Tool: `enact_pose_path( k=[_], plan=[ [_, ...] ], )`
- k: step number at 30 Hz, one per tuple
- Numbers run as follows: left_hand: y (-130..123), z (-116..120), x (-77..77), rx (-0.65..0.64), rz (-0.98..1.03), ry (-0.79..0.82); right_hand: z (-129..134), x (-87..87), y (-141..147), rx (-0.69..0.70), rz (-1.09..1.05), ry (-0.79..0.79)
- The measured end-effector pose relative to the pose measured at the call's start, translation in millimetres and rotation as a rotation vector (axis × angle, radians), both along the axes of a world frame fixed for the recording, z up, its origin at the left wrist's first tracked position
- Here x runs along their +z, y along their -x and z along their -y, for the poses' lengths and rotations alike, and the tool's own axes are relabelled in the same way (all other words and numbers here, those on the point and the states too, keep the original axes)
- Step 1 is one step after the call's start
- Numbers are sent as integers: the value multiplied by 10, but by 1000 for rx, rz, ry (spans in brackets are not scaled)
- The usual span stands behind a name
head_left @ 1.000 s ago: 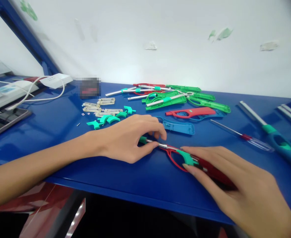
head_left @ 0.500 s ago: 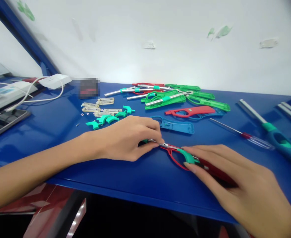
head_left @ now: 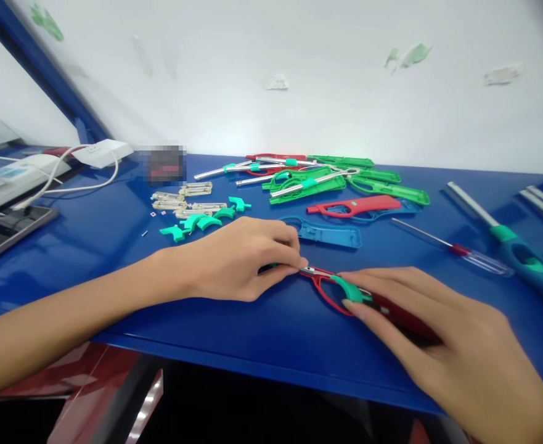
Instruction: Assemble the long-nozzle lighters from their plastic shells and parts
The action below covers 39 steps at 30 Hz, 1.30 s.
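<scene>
A red gas lighter shell (head_left: 330,300) with its inner parts exposed lies between my hands above the blue table. My right hand (head_left: 456,333) wraps round its handle end, with the thumb and a finger at the green trigger (head_left: 349,288). The fingertips of my left hand (head_left: 257,259) pinch the lighter's thin metal tube (head_left: 312,270) at the front. Most of the tube is hidden behind the left fingers, and the palm covers much of the handle. Just beyond my hands lies a blue half shell (head_left: 331,234).
Green triggers (head_left: 206,222) and pale fuel tanks (head_left: 196,208) lie at the left. Green half shells (head_left: 389,190) with metal tubes and a red shell (head_left: 359,207) are further back. A screwdriver (head_left: 479,259) and an assembled blue lighter (head_left: 530,262) lie right. A phone (head_left: 15,234) lies far left.
My left fingertips have shifted very slightly to the right along the metal tube. The right hand's grip looks the same.
</scene>
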<state>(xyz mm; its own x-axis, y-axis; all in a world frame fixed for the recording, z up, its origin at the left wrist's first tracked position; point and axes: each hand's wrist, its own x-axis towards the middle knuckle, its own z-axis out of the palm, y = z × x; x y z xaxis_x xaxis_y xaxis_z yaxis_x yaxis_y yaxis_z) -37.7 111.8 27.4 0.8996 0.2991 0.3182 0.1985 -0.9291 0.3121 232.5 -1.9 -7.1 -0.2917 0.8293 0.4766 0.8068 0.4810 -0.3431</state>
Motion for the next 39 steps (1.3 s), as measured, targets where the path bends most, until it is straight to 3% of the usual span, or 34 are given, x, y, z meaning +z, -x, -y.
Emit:
enact_pose_path(
  k=[11, 16, 21, 31, 39],
  plan=[
    [-9, 43, -17, 30, -77, -238, -11, 47, 48, -5, -55, 44],
    [-15, 40, -19, 31, -53, -121, 12, 41, 37, -14, -59, 49],
    [-33, 57, -40, 113, 18, 77, 14, 45, 16, -22, -48, 56],
    [-63, 98, -52, 160, 62, 152, -4, 38, 34, -23, -34, 37],
    [-57, 142, -81, 137, -42, -116, -9, 39, 42, -10, -41, 43]
  ],
)
